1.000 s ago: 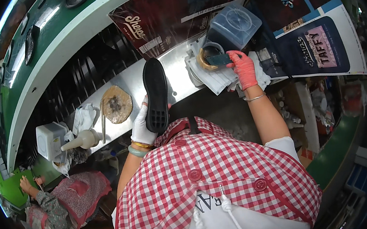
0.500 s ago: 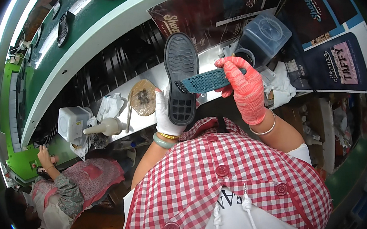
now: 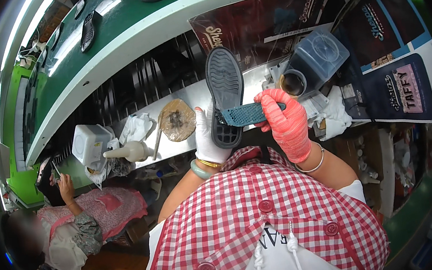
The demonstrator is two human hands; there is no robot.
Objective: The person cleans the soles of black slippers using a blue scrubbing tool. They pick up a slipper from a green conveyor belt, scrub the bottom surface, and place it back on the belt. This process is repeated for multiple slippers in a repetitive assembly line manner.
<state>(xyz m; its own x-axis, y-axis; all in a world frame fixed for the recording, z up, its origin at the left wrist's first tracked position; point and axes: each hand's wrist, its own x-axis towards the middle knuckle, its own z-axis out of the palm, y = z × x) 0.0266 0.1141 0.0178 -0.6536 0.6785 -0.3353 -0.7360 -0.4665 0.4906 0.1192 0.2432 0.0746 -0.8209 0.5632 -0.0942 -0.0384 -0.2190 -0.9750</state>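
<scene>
Head view: a black shoe sole (image 3: 225, 84) is held up in front of the checked apron (image 3: 261, 224), over the metal ledge (image 3: 257, 85), heel end toward the wearer, toe end away. Wavy ridged forepart and gridded heel are turned to the camera. The sole is gripped near its heel by the white-gloved left hand (image 3: 209, 143); the thumb is set along the sole's left edge, the other fingers are hidden behind it, so their spread cannot be told. A teal brush (image 3: 248, 114) with a textured face is pinched by the pink-gloved right hand (image 3: 289, 130), fingers closed narrow on its right end. Its dark left tip is laid over the middle of the sole, just above the grid; actual contact cannot be confirmed.

Right side: a cup (image 3: 292, 83) with a dark interior is placed just beside a clear plastic box (image 3: 323, 57); a crumpled white cloth (image 3: 336, 113) is seen nearer the wearer. Left side: a round plastic-covered disc (image 3: 178, 119) is marked with dark residue, a thin stick (image 3: 157, 136) set beside it. Farther left, a squeeze bottle (image 3: 128, 152) is seen, nozzle pointed left, near a white container (image 3: 87, 145). Loose soles (image 3: 89, 31) are spread on the green upper surface (image 3: 121, 19).
</scene>
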